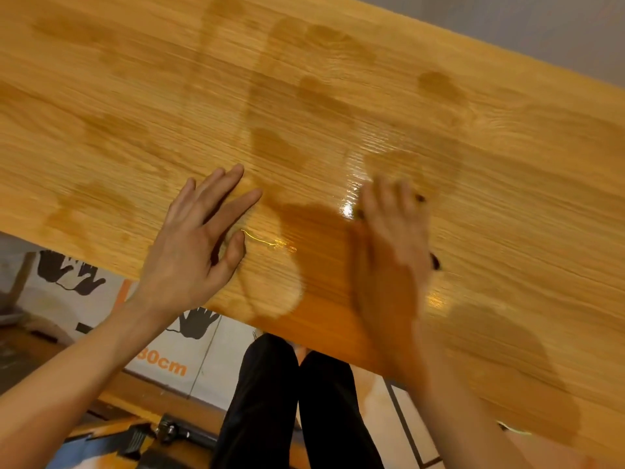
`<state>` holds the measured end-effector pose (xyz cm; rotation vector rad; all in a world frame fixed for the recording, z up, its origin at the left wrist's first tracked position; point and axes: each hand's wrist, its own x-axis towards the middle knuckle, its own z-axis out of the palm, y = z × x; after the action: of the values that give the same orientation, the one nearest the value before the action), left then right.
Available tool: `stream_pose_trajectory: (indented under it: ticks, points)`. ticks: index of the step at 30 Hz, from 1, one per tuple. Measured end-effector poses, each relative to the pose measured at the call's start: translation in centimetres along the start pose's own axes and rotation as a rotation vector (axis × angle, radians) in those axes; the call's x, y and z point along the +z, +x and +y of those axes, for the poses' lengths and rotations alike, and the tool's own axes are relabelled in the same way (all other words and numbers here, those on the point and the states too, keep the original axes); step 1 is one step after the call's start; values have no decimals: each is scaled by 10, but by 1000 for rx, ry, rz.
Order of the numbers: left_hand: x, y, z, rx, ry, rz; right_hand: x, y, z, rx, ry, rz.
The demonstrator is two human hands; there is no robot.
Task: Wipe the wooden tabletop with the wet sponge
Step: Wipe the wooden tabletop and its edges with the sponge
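My right hand (394,231) was blurred with motion and lay palm down on the wooden counter (338,96), fingers pointing away from me. Only dark slivers of the sponge (434,262) showed, one past the fingertips and one at the outer edge of the hand; the rest sat hidden beneath the palm. I could not tell whether my grip curled round the sponge or merely pressed it flat, since the blur hid the finger line.

My left hand (194,242) rested near the front edge of the counter, fingers straight and spread, thumb out to the side, holding nothing. Its fingertips touched the wood.

Between the two hands lay a dark wet patch (314,265) with a rounded border, glossy where the light caught it. A bright glare spot (346,209) sat just beside my right fingers. Fainter damp streaks (277,106) and blotches ran across the far part of the counter, in bands across the grain.

Below the front edge, my legs in dark trousers (297,401) were visible. To their left, on the floor, lay a white sheet (162,353) printed with black hand shapes and orange lettering. Some equipment at the lower left was too indistinct to identify.
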<state>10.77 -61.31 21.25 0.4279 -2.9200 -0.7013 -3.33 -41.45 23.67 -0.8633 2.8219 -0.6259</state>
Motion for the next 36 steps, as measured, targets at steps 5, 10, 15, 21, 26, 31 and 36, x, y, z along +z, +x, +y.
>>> stream_pose_trajectory:
  ticks: [5,10,15,21,26,31,36]
  points:
    - [1,1,0,30,18,5,8,20,-8,-278,-36,-128]
    - [3,1,-5,38,28,4,-30,4,50,273,76,86]
    - [1,5,-1,33,31,-5,26,51,-52,0,-66,-48]
    - [-2,3,0,45,15,-29,-23,34,43,212,29,64]
    - [-2,2,-3,30,12,-31,13,63,-26,358,-28,140]
    - [-1,2,-2,48,12,-34,18,72,-38,-113,-7,-72]
    - [-1,0,-1,39,58,-40,-25,65,41,474,9,207]
